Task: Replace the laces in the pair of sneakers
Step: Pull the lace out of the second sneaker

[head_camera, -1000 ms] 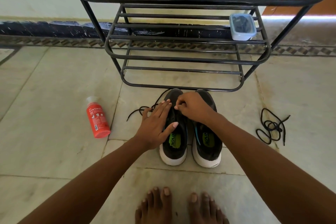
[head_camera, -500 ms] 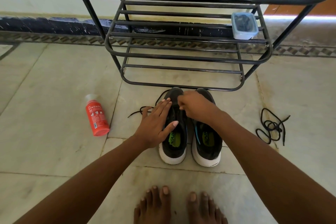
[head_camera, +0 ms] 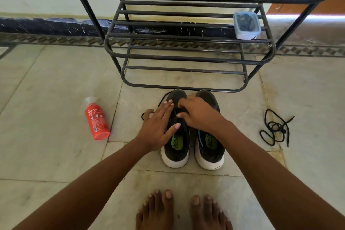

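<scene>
Two dark sneakers with white soles stand side by side on the floor, toes toward the rack: the left sneaker (head_camera: pixel 176 147) and the right sneaker (head_camera: pixel 210 147). My left hand (head_camera: pixel 158 127) lies flat with straight fingers on the left sneaker's outer side, thumb across its opening. My right hand (head_camera: pixel 197 114) reaches over from the right, fingers curled at the lacing of the left sneaker; its fingertips pinch the black lace (head_camera: pixel 164 98), whose loose end trails out to the left. A second black lace (head_camera: pixel 274 129) lies coiled on the floor to the right.
A black metal shoe rack (head_camera: pixel 186 58) stands just beyond the sneakers, with a small lidded plastic box (head_camera: pixel 246 25) on its shelf. A red spray bottle (head_camera: pixel 97 119) lies on the floor to the left. My bare feet (head_camera: pixel 183 211) are near the bottom edge.
My right hand has shifted slightly along the left sneaker's lacing. The left hand stays pressed on the sneaker's side.
</scene>
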`<state>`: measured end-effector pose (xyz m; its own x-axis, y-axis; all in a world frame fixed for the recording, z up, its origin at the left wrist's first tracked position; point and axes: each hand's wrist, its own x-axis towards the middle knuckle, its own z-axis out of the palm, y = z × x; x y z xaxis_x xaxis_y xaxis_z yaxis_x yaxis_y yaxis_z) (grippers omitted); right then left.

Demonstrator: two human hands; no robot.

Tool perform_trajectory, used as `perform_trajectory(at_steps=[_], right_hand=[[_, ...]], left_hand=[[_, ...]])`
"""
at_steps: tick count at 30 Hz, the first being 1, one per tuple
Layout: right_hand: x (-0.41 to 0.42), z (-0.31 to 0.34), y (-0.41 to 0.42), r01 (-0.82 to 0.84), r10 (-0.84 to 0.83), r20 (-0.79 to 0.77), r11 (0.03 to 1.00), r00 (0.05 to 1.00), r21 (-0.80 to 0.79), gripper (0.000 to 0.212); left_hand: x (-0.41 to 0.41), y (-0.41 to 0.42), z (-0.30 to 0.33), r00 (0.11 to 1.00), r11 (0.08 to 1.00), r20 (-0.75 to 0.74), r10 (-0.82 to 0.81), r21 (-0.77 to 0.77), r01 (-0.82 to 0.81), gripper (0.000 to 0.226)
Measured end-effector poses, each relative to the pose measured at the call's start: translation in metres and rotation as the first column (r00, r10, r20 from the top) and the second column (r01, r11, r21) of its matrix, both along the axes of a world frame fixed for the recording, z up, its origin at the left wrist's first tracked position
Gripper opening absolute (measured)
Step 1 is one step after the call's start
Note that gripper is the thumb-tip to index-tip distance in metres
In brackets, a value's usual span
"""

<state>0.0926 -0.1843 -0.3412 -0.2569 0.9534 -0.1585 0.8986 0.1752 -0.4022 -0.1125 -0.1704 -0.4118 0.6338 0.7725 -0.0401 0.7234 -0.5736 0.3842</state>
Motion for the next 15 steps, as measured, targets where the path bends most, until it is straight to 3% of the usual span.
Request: perform_trajectory(at_steps=[3,5,7,8,9,11,12,13,14,15], right_hand=[[0.003,0.001,0.006,0.013,-0.013,0.147,1.000,0.989,-0.004,0.018],[0.006,0.003,0.007,0.146,-0.147,-0.002,0.982,0.989,0.117,0.008],[0.008,0.005,0.005,0.333,-0.286,-0.249,0.927,0.925,0.172,0.006],[0.009,0.006,0.004,0.416,-0.340,-0.405,0.902,0.849,0.114,0.009],[0.010,0.007,0.004,0.488,-0.403,-0.591,0.873,0.699,-0.018,0.014],[0.007,0.016,0.003,0.464,-0.501,-0.832,0.811,0.239,-0.355,0.023],[0.006,0.019,0.003,0.399,-0.532,-0.842,0.793,0.087,-0.461,0.024],[0.006,0.021,0.004,0.382,-0.551,-0.832,0.784,0.063,-0.490,0.023],[0.009,0.022,0.005,0.428,-0.544,-0.815,0.796,0.197,-0.428,0.021],[0.013,0.020,0.006,0.473,-0.491,-0.748,0.839,0.446,-0.269,0.018]], left_hand=[[0.000,-0.001,0.000,1.000,1.000,-0.003,0.005,0.004,-0.005,0.076],[0.000,0.000,0.001,1.000,1.000,-0.002,0.007,0.010,-0.007,0.077],[0.000,0.000,0.002,1.000,1.000,0.006,0.009,0.008,-0.009,0.078],[0.000,-0.001,0.002,1.000,1.000,0.010,0.008,0.008,-0.008,0.079],[0.000,-0.001,0.002,1.000,1.000,0.011,0.006,0.008,-0.006,0.079],[0.000,-0.001,0.002,1.000,1.000,0.012,0.003,0.003,-0.003,0.079],[0.000,-0.001,0.002,1.000,1.000,0.012,0.004,-0.001,-0.004,0.079],[0.000,-0.001,0.002,1.000,1.000,0.011,0.005,-0.002,-0.005,0.079],[0.000,-0.001,0.002,1.000,1.000,0.011,0.006,-0.002,-0.006,0.079],[0.000,0.000,0.002,1.000,1.000,0.012,0.004,-0.001,-0.004,0.079]])
